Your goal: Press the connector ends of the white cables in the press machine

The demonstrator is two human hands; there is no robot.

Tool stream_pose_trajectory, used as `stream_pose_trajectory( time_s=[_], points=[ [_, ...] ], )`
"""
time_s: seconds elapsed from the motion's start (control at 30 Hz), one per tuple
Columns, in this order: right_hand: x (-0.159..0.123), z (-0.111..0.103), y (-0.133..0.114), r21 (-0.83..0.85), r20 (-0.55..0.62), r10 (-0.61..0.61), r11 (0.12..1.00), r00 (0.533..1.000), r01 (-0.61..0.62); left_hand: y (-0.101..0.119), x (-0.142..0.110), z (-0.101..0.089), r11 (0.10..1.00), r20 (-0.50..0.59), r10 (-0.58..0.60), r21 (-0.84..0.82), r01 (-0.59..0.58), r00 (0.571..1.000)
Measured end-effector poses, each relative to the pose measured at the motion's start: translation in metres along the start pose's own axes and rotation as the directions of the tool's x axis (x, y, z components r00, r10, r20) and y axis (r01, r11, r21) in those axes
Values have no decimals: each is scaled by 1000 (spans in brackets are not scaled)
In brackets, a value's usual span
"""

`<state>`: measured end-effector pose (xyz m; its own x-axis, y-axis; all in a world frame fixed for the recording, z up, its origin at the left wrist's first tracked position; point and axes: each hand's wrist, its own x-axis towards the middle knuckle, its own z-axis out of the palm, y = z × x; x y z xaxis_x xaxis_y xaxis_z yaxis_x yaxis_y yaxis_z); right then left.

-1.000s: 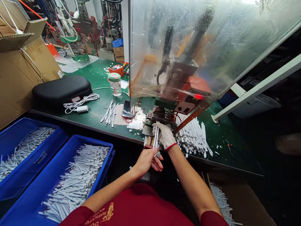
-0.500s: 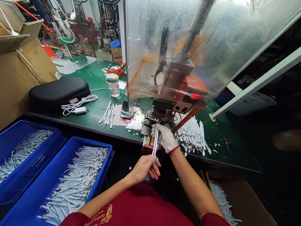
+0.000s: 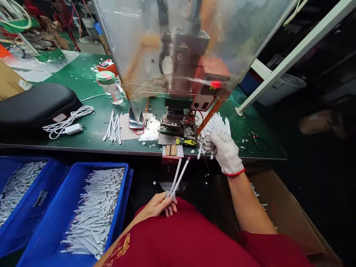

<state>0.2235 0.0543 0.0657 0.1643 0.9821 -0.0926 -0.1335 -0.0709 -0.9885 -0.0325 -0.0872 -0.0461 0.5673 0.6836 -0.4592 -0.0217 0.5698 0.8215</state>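
Low in front of my red shirt, my left hand [image 3: 161, 204] is closed around two short white cables [image 3: 180, 176]. Their reddish-tipped ends point up and spread slightly apart. A grey part shows at the fingers, its kind unclear. My right hand [image 3: 224, 152], in a white glove with a red cuff, is at the near edge of a pile of similar white cables [image 3: 215, 125] on the green table. Its fingers are curled closed, and what they grip is hidden. Left of that hand stands a press-like machine [image 3: 174, 120] behind a clear plastic shield [image 3: 133, 44].
Two blue bins [image 3: 126, 185] of white cables stand at the lower left. On the table are a black case [image 3: 36, 104], a charger [image 3: 73, 128], a bottle [image 3: 109, 87], a phone [image 3: 135, 119], a yellow-black tool [image 3: 186, 142] and pliers [image 3: 255, 139]. A cardboard box [image 3: 294, 211] sits lower right.
My left hand has drawn the two cables down and back from the machine. My right hand has let go of them and moved right to the pile. The view has shifted.
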Motion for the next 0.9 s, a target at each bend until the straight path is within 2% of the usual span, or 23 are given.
stream_pose_trajectory(
  time_s=[0.1,0.13,0.2,0.23,0.3,0.53,0.67,0.77,0.83,0.87,0.9],
  points=[
    [-32,-8,23,-215,82,143,969,986,-122,1,3,-2,1000,12,-21,-6,21,1000],
    [-40,-9,30,-249,151,211,954,966,-169,0,5,-2,1000,18,-22,-1,22,1000],
    [-52,-9,41,-272,316,317,933,894,-235,-1,6,-2,1000,24,-18,24,17,1000],
    [-56,-7,45,-266,386,338,932,858,-247,-1,7,-2,999,23,-16,38,16,1000],
    [-60,-2,49,-228,464,321,944,825,-239,-2,8,-1,998,16,-21,64,20,1000],
    [-64,19,49,-129,456,262,965,851,-228,-3,9,-1,995,-3,-42,91,42,999],
    [-61,26,51,-67,365,223,975,904,-213,-2,8,-4,984,-4,-15,180,15,1000],
    [-50,12,39,88,138,163,980,977,-176,-11,-3,-8,944,-40,46,330,-30,998],
    [-39,-12,24,179,-69,83,981,994,-70,-21,-15,-13,908,-170,131,417,-50,977],
    [-33,-28,16,170,-157,40,985,987,-13,-26,-22,-18,894,-269,189,445,-52,945],
    [-27,-44,9,120,-225,-2,992,974,30,-29,-29,-24,884,-379,251,465,-51,891]
  ],
)
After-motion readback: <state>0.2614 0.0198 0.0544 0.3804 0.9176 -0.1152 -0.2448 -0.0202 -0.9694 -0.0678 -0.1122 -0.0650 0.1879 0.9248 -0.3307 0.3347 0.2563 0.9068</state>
